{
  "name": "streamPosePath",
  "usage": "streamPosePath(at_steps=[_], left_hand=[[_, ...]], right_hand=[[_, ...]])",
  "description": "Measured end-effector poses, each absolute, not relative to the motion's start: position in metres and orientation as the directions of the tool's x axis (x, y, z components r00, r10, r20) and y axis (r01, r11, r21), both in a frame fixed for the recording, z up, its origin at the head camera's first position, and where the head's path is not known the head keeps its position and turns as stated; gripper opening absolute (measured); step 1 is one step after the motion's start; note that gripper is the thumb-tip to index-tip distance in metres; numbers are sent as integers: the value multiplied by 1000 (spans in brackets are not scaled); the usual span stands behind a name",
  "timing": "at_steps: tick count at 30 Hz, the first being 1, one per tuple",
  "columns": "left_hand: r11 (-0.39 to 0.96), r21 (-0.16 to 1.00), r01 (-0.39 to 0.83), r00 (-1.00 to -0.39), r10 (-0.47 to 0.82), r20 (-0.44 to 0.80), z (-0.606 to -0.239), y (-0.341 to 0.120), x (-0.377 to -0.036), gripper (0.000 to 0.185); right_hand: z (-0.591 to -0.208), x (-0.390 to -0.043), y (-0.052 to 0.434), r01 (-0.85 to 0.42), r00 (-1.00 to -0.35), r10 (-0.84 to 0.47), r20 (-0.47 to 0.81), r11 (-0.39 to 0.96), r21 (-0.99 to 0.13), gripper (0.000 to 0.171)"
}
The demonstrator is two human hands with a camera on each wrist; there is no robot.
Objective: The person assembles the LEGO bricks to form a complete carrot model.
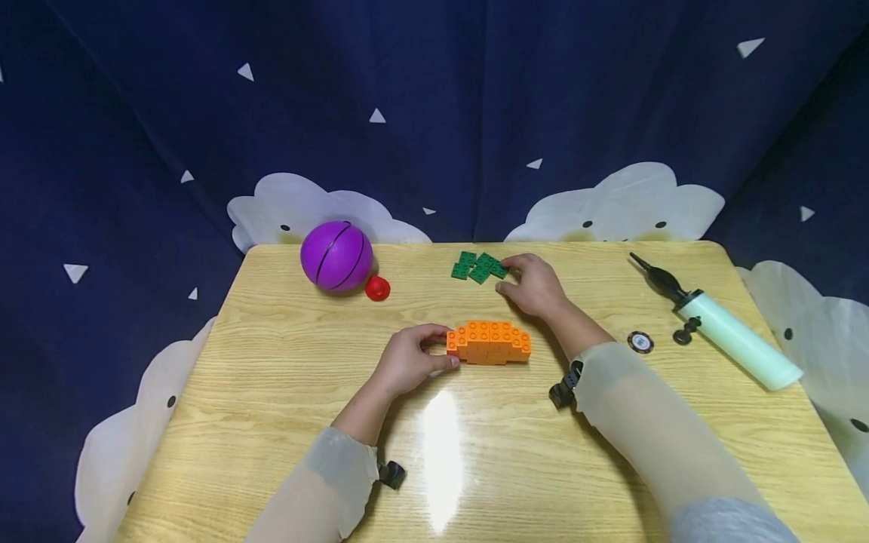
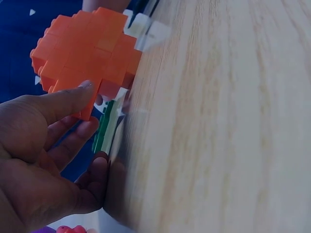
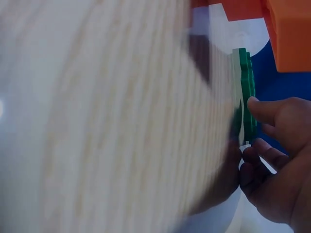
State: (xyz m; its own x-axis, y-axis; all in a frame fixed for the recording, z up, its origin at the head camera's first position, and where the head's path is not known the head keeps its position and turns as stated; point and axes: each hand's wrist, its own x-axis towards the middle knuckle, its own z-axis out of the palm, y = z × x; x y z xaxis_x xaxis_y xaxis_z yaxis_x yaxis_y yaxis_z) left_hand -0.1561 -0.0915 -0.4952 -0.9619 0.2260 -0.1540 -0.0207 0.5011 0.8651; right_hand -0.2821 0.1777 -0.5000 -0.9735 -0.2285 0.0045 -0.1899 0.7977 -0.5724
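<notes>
My left hand (image 1: 406, 358) pinches the left end of an orange block structure (image 1: 487, 343), stepped and studded on top, between thumb and fingers. In the left wrist view the thumb lies against the orange structure's (image 2: 92, 53) flat stepped side. Farther back, my right hand (image 1: 536, 285) reaches to a cluster of flat green building bricks (image 1: 480, 265). Its thumb and index finger are parted beside the rightmost brick, the index fingertip right at the edge. The right wrist view shows the green bricks (image 3: 247, 92) edge-on, near the right thumb's tip.
A purple ball (image 1: 336, 256) and a small red hat-shaped piece (image 1: 377, 288) sit at the back left. On the right lie a pale green hand pump (image 1: 740, 339), a small black piece (image 1: 686, 332) and a poker chip (image 1: 640, 342). A dark blue curtain (image 1: 434, 98) hangs behind the wooden table (image 1: 271, 422).
</notes>
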Motion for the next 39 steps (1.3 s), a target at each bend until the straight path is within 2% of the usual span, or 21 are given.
streamPosePath(at_steps=[13, 24, 39], left_hand=[[499, 866, -35, -960, 225, -168, -494, -92, -156, 47], [502, 864, -32, -959, 228, -168, -493, -92, -155, 47], [487, 873, -42, -959, 226, -172, -492, -92, -154, 46]], right_hand=[[-498, -291, 173, -145, -981, -193, -31, 826, -545, 36], [-497, -289, 174, -132, -984, -176, -26, 821, -556, 35], [-490, -266, 185, -170, -978, -209, 0, 796, -581, 36]])
